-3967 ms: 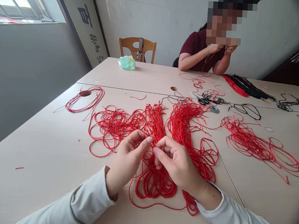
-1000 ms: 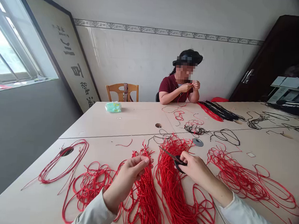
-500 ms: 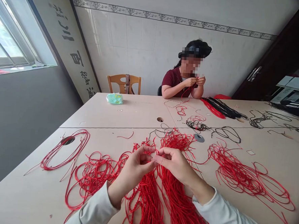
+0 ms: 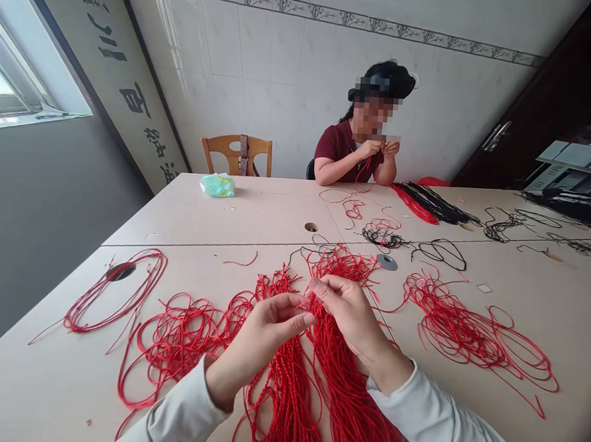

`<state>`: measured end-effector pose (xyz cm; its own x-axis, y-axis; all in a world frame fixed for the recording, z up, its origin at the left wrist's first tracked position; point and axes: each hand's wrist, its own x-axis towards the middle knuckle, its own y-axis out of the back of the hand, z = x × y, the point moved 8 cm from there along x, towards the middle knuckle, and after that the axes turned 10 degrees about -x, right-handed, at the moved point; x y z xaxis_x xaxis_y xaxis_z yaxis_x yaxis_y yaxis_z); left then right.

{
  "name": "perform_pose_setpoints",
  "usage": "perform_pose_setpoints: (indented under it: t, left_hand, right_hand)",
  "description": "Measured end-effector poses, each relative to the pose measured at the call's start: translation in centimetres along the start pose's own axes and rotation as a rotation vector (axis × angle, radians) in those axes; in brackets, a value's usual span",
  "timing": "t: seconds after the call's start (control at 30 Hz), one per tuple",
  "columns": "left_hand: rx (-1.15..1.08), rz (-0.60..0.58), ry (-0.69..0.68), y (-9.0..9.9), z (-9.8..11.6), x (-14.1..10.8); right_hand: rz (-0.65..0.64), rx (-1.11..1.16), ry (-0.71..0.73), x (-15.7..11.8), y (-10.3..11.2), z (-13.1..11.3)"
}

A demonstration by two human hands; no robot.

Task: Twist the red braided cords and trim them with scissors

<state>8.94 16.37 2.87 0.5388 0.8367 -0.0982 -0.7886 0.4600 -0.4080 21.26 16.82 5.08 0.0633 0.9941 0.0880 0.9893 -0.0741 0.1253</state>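
My left hand [image 4: 264,326] pinches a thin red cord between thumb and fingers, over the middle of the table. Just up and to the right, my right hand [image 4: 343,307] has its thumb and fingertips closed on the same red cord. The cord between them is small and partly hidden by the fingers. Below lie two thick bundles of red cord: a twisted bundle [image 4: 292,401] under my left hand and a straighter bundle [image 4: 358,411] under my right wrist. A loose red tangle [image 4: 183,334] lies left of my left hand.
Another red tangle [image 4: 473,332] is at the right, and a red coil [image 4: 115,297] at the left. Across the table [image 4: 148,222] sits a person [image 4: 347,154] handling red cord. Black cords [image 4: 439,203], a green packet [image 4: 218,185] and a grey disc [image 4: 387,262] lie farther back.
My right hand has risen slightly relative to my left, and their fingertips have moved a little apart. The whole view has shifted somewhat.
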Motion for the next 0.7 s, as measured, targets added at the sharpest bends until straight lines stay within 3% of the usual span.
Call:
perform_pose_setpoints:
  t: [0.23,0.47,0.7]
  left_hand:
    - [0.015,-0.018,-0.012,0.0,0.6,-0.1]
    - [0.407,0.032,-0.163,0.5,1.6,-0.2]
    - [0.244,0.033,-0.124,0.4,1.5,-0.1]
  right_hand:
    - [-0.197,0.152,-0.098,-0.3,-1.5,0.7]
    - [-0.081,-0.052,0.026,-0.7,-0.9,-0.4]
    - [-0.091,0.027,-0.025,-0.2,-0.4,0.1]
